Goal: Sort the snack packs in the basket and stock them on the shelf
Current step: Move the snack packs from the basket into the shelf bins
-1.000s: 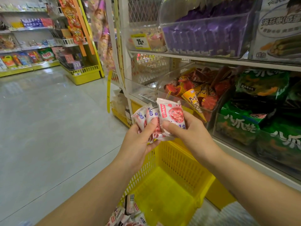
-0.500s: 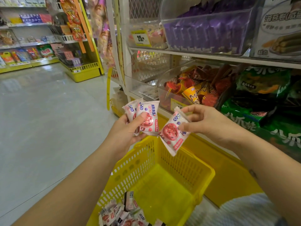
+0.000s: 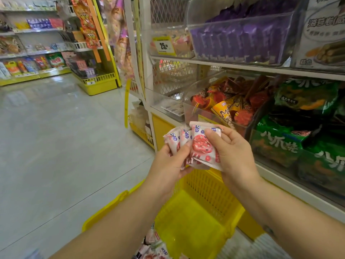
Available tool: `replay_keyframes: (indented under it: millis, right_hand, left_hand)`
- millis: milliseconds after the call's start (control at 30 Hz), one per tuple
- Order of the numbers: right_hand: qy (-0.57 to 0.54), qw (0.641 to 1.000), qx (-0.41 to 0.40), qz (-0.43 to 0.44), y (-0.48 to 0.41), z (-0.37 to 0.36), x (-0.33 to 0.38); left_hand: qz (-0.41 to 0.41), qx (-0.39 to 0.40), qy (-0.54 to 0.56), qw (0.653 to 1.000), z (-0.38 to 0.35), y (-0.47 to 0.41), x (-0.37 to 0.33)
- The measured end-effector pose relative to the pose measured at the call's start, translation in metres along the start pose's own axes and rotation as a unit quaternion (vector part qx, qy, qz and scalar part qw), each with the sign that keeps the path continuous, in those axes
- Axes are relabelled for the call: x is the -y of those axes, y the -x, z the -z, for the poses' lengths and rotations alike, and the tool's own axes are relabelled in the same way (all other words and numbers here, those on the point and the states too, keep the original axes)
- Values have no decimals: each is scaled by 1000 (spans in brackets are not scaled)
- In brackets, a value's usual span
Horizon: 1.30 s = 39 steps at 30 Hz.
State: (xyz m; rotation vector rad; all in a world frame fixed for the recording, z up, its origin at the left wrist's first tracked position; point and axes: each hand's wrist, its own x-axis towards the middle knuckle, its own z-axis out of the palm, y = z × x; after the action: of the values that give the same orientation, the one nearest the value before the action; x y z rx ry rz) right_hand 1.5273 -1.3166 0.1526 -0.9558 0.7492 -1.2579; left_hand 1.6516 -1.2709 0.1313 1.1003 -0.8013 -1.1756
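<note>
Shop aisle beside the shelf (image 3: 242, 66): above the yellow basket (image 3: 209, 186), my left hand (image 3: 168, 165) has its grip closed on fanned cookie packs (image 3: 175, 138). My right hand (image 3: 235, 152) pinches the front pack (image 3: 201, 146). The film looks light and slippery, so I'd take the sealed edges.

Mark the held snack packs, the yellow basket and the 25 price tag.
snack packs (image 3: 201, 146): head view, on the front pack's cookie print.
yellow basket (image 3: 205, 189): head view, on its far mesh wall.
price tag (image 3: 164, 46): head view, on the printed number.
</note>
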Motion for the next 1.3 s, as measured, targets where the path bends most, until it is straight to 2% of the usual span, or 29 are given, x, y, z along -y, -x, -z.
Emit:
replay_keyframes:
  millis: [100, 200, 333, 400, 500, 600, 767, 867, 1000, 1200, 1300]
  right_hand:
    - [46, 999, -13, 2, 3, -3, -5]
    - [92, 995, 19, 21, 7, -7, -5]
    - [109, 990, 84, -42, 4, -6, 6]
    - [150, 975, 127, -103, -1, -1, 13]
    - [208, 931, 229, -196, -5, 12, 23]
    - [194, 906, 306, -220, -10, 21, 33]
    - [232, 925, 271, -132, -15, 25, 38]
    - [200, 939, 269, -80, -11, 20, 38]
    - [105, 949, 276, -115, -3, 13, 32]
    - [97, 945, 281, -138, 0, 10, 27]
    - [98, 948, 269, -137, -3, 13, 28]
  left_hand:
    - [-16, -29, -12, 999, -9, -1, 4]
    - [-21, -60, -7, 998, -14, -4, 8]
    - [-33, -49, -16, 998, -12, -6, 6]
    - [-43, -31, -30, 998, -9, -6, 3]
    - [-51, -6, -56, 997, -4, -6, 0]
    - [-45, 18, -74, 996, 0, -5, -4]
    - [-94, 2, -121, 988, 6, -7, -13]
    - [-103, 7, -128, 986, 10, -7, -14]
    - [-72, 25, -113, 991, 7, -5, -13]
    - [-69, 26, -110, 991, 6, -6, -15]
    - [-58, 30, -69, 995, 14, -10, -18]
